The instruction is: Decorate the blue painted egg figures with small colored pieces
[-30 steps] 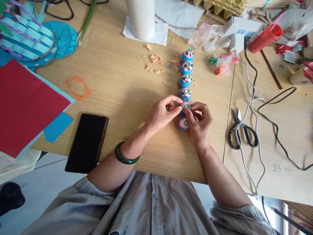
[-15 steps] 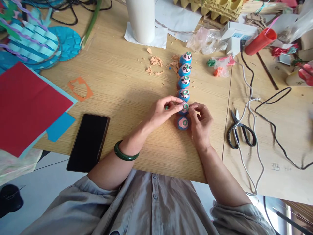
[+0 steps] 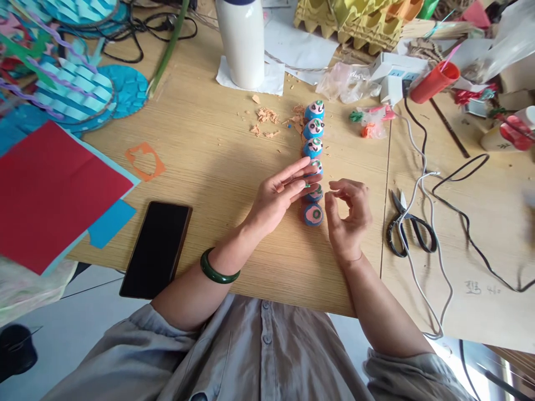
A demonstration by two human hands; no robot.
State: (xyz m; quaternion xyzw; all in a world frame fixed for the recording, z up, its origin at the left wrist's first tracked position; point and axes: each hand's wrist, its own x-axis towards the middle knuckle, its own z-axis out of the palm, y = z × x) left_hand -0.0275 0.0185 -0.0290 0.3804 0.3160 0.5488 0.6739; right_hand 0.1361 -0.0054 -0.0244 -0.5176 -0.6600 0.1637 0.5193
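A row of small round blue pieces with pink tops runs away from me; the nearest one (image 3: 313, 214) bears a green ring. My left hand (image 3: 271, 200) reaches over the row from the left, fingers stretched, with a small green bit (image 3: 308, 185) between thumb and fingers. Those fingers partly cover two of the round pieces. The farther ones, such as the blue-and-pink piece (image 3: 314, 109), also carry dark marks. My right hand (image 3: 349, 214) is just right of the row, apart from it, thumb and fingers curled into a pinch. What its fingertips hold, if anything, I cannot make out.
Orange shavings (image 3: 267, 115) lie beyond my left hand. A phone (image 3: 156, 250) and red paper (image 3: 58, 195) are at the left. Scissors (image 3: 412, 223) and cables (image 3: 455, 206) lie at the right. A white bottle (image 3: 241, 47) and egg cartons (image 3: 359, 22) stand at the back.
My right hand has drawn back rightward from the second-nearest round piece. My left fingers have stretched over the row, bringing the green bit toward their tips. The view has shifted slightly.
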